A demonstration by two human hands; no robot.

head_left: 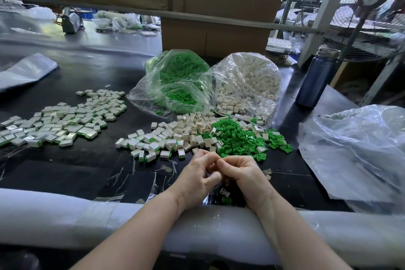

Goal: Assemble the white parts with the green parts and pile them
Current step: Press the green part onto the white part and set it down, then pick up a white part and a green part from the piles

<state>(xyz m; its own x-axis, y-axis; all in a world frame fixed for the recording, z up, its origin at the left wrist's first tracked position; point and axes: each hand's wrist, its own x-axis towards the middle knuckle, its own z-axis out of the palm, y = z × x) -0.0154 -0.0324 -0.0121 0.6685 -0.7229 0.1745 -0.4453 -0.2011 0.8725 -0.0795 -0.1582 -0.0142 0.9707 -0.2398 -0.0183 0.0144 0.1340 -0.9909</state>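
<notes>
My left hand point(198, 178) and my right hand point(245, 175) meet fingertip to fingertip near the table's front edge, fingers curled around a small part that is mostly hidden. Just beyond them lie a heap of loose white parts point(186, 129) and a heap of loose green parts point(238, 138). A wide pile of assembled white-and-green pieces point(63, 123) spreads at the left. More assembled pieces point(149, 147) lie left of my hands. A green part point(226, 200) lies under my right wrist.
Two clear bags stand behind the heaps, one of green parts point(177, 81) and one of white parts point(247, 81). A blue bottle point(315, 79) stands at the right by crumpled plastic point(355, 149). Cardboard boxes point(214, 37) rise at the back. White foam padding point(65, 217) lines the front edge.
</notes>
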